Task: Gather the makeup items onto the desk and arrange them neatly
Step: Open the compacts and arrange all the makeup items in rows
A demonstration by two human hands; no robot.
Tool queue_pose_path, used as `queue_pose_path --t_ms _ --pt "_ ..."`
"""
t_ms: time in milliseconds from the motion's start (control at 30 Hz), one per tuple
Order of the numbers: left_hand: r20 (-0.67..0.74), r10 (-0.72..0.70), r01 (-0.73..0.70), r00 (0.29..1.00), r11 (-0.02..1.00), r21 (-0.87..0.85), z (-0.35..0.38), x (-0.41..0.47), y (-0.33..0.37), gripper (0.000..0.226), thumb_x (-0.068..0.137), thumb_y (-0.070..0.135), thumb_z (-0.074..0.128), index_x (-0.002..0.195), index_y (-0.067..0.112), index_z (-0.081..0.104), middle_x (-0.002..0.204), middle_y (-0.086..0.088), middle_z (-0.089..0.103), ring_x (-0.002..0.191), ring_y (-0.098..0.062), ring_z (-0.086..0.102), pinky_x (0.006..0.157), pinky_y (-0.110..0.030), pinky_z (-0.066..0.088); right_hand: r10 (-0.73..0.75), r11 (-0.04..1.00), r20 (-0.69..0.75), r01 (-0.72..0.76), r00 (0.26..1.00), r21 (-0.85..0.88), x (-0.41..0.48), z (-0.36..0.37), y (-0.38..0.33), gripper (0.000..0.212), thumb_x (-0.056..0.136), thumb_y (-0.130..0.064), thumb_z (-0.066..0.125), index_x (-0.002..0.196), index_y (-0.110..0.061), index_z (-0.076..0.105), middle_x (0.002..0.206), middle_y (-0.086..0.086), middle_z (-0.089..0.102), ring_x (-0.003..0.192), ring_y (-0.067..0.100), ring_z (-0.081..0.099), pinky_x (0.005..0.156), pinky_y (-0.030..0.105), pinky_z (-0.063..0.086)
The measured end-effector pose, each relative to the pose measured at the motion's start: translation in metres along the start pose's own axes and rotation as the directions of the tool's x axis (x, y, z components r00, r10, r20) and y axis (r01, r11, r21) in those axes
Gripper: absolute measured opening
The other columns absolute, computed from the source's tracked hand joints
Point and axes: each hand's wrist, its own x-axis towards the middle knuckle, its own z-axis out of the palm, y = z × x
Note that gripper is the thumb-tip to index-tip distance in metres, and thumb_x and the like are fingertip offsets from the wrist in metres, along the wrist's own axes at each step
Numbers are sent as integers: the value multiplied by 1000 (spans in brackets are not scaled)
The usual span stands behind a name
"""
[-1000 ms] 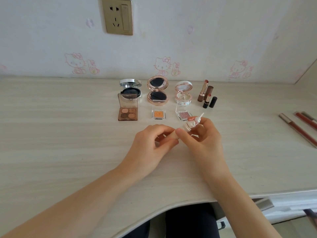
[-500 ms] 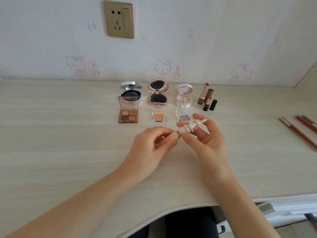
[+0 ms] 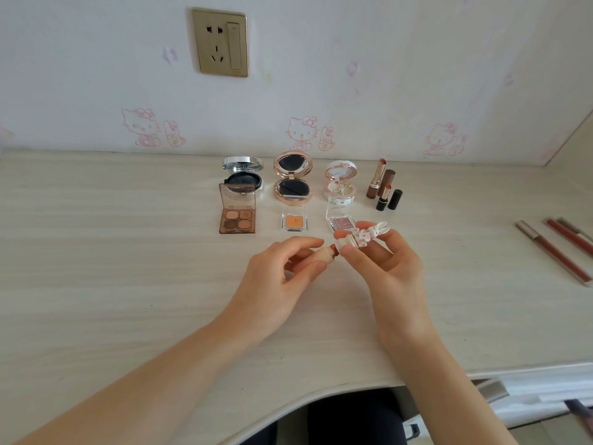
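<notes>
Over our pale wood-grain bench (image 3: 112, 252), the fingers of our left hand (image 3: 282, 277) pinch a small lipstick (image 3: 324, 254) and those of our right hand (image 3: 388, 268) pinch its rabbit cap (image 3: 365, 235). A socket (image 3: 220, 42) and cat stickers (image 3: 301, 133) mark the white wall (image 3: 417, 59); the nearby palette (image 3: 237, 210) lid's print is too small to read.

Desk (image 3: 128, 284): matt pale wood-grain laminate; far left compact (image 3: 243, 164): glossy chrome lid; palette (image 3: 237, 208): clear brown plastic; wall socket (image 3: 220, 42): brushed gold.

Head view, forward and down (close) over desk (image 3: 128, 284).
</notes>
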Motion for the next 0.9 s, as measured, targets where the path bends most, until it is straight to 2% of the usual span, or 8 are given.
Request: queue_pose_path --t_ms 133,233,333,467,567,767,833,900 --pt "-12 10 -11 1000 999 -36 1 1 1 15 87 30 68 101 33 62 91 18 69 87 -2 64 74 -14 49 -16 999 -11 16 1000 28 1 -1 -2 24 80 -8 67 98 -22 65 104 7 73 97 20 69 74 17 51" --pt "23 54 -53 998 997 -60 2 0 3 9 88 32 68 93 30 61 89 15 68 85 -6 63 75 -19 50 -6 999 -28 8 1000 43 2 -2 -3 21 80 -11 67 96 -25 66 101 0 72 91 15 66 73 20 49" --pt "46 95 -89 994 990 -110 3 -1 5 16 84 42 66 89 28 58 84 7 66 80 -9 62 76 -19 49 63 991 -45 -58 997 121 3 -2 -5 25 84 -6 66 104 -22 68 91 -6 66 85 11 62 74 26 47" --pt "47 134 -130 990 988 -82 5 -1 6 13 87 32 68 90 25 57 81 7 64 79 -11 62 78 -20 49 171 959 -38 -158 984 237 7 -10 -12 29 87 -2 62 113 -16 66 95 0 69 92 15 64 81 30 52" --pt "76 174 -173 982 985 -27 9 -4 11 17 86 40 67 92 28 56 83 7 66 80 -12 63 75 -15 47 216 958 -17 -209 976 197 11 -20 -18 29 87 -2 62 115 -9 63 101 8 70 92 21 65 83 34 53" --pt "196 223 -258 955 950 175 30 5 25 22 83 47 62 98 44 46 87 16 62 89 -1 57 76 -8 40 301 953 21 -302 953 3 28 -52 -36 26 86 -1 61 110 -12 65 93 6 71 86 19 68 78 31 54" --pt "252 255 -315 934 919 237 43 12 33 22 88 43 59 104 44 44 86 15 57 90 -2 53 79 -15 43 355 934 6 -355 935 -32 37 -63 -41 26 85 -2 63 109 -11 66 94 8 70 84 18 68 79 31 51" --pt "315 294 -388 902 872 298 57 21 40 21 93 40 53 112 40 43 83 11 52 88 -7 49 81 -29 46 415 908 -2 -414 910 -57 46 -74 -46 26 83 -5 66 108 -10 67 91 7 71 83 18 67 77 31 48"
